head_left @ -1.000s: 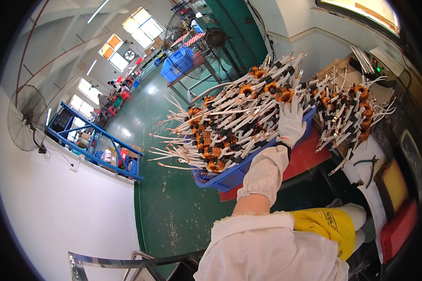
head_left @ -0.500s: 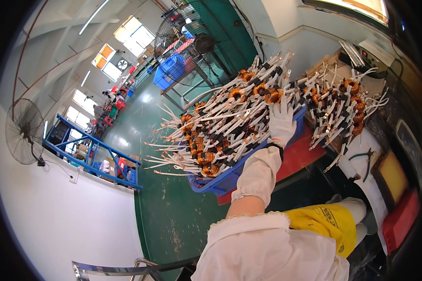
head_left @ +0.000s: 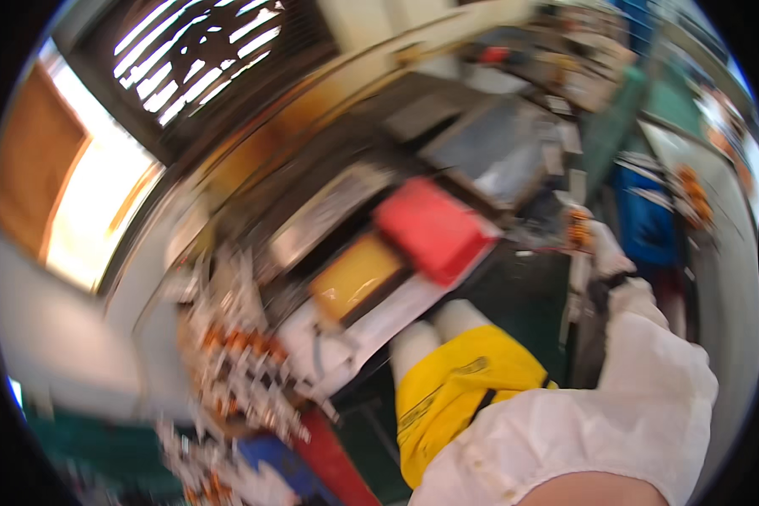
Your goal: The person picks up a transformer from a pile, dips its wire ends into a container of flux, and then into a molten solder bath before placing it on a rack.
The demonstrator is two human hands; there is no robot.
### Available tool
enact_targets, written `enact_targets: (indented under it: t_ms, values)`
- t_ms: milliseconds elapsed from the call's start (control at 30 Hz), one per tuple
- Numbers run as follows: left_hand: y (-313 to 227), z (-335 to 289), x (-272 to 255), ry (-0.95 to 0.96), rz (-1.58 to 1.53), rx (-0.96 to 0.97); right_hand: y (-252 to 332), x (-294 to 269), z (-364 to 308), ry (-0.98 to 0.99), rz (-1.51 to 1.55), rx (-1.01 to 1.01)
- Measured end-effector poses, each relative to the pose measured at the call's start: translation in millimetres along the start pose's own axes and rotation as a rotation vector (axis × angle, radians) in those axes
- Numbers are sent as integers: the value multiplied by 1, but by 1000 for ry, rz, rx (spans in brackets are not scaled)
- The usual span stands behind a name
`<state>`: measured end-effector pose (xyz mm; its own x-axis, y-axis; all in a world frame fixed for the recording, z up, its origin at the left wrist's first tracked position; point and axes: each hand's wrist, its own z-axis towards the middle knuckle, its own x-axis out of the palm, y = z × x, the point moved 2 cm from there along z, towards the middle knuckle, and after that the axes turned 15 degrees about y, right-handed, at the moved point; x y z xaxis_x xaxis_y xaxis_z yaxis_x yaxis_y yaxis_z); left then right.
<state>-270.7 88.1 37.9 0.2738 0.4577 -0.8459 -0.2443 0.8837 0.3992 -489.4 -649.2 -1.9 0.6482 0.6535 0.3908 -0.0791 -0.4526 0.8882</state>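
A plain yellow cloth [head_left: 472, 379] covers my lap. To its right, the fingers of my white-gloved right hand [head_left: 609, 253] are closed round a copper-orange wound ring coil [head_left: 578, 229] with white leads; my left hand I cannot make out surely, nor tell its state. At left lies a blurred heap of white-leaded copper coils [head_left: 240, 354]. Farther: a flat yellow pad [head_left: 358, 274], a red rectangular block [head_left: 434, 228]; at far left, a bright window [head_left: 101, 244].

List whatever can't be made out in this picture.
Head view, all:
Left hand: out of view.
Right hand: motion blur hides its fingers; whether its grip holds the orange coil beside it is unclear.
Cable pile, left: too blurred to count.
Blue bin: partly covered by cables, cut off by the lower edge.
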Motion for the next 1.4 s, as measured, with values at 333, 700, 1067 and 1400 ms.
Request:
enact_targets:
  t_ms: [333,700,1067,1400]
  values:
    - [-31,29,19,-151,19,67,-18,-82,19,189,237,61]
    - [-23,24,24,-170,37,69,-20,-91,24,111,94,167]
    - [-31,27,13,-180,-10,93,44,-8,0,-407,-1336,-179]
    - [-37,23,-7,-109,2,59,68,29,23,-385,-1774,-80]
